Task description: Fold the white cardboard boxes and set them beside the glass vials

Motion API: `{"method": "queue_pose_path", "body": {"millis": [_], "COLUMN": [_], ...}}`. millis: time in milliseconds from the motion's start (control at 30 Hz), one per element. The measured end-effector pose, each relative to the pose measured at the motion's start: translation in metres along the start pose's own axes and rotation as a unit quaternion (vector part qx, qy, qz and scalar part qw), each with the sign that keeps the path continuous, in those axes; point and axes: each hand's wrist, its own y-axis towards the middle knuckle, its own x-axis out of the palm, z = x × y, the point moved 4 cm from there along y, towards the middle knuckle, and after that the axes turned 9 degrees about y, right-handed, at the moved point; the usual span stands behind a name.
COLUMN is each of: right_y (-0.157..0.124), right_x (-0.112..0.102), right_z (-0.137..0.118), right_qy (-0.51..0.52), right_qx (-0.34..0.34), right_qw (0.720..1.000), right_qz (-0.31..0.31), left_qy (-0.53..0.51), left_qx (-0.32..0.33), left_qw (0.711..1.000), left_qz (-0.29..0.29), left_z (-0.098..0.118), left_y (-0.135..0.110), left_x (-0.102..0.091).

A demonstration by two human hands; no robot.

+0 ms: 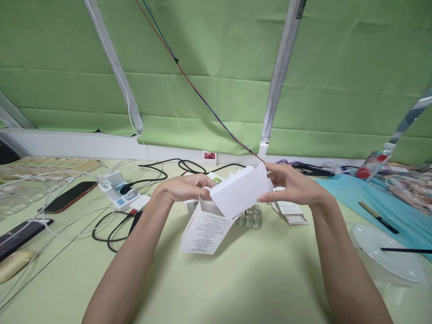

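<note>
My left hand point(184, 186) and right hand point(290, 184) pinch the white card insert point(241, 191) by its ends; it looks light and bendy

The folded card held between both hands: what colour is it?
The card is plain white, with no print visible; the head view shows it.

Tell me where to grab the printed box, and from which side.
Grip the printed box low, across its closed end, thumb on the printed face, coming from the near left. Its open top looks flimsy and is crowded by the white insert in the left hand and right hand; glass vials stand to its right.
</note>
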Motion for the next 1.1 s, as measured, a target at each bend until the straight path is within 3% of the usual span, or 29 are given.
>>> {"method": "queue_pose_path", "body": {"millis": [167, 333, 633, 1100], "right_y": [-0.002, -0.004, -0.002, 0.0], "right_x": [0.004, 0.008, 0.014, 0.02], "right_z": [-0.005, -0.011, -0.017, -0.016], "right_qy": [-0.033, -0.058, -0.094, -0.095], "right_qx": [-0.003, 0.0, 0.0, 0.006], "right_qw": [0.999, 0.998, 0.995, 0.995], "right_qz": [-0.009, -0.015, -0.02, -0.032], "left_qy": [0.051, 0.05, 0.019, 0.062], "left_qx": [0.018, -0.004, -0.055, -0.094], "left_qw": [0.998, 0.998, 0.998, 0.991], "left_qz": [-0.027, -0.025, 0.02, 0.074], "left_z": [0.004, 0.004, 0.004, 0.01], "left_y": [-0.002, -0.002, 0.0, 0.005], "left_x": [0.001, 0.003, 0.006, 0.013]}}
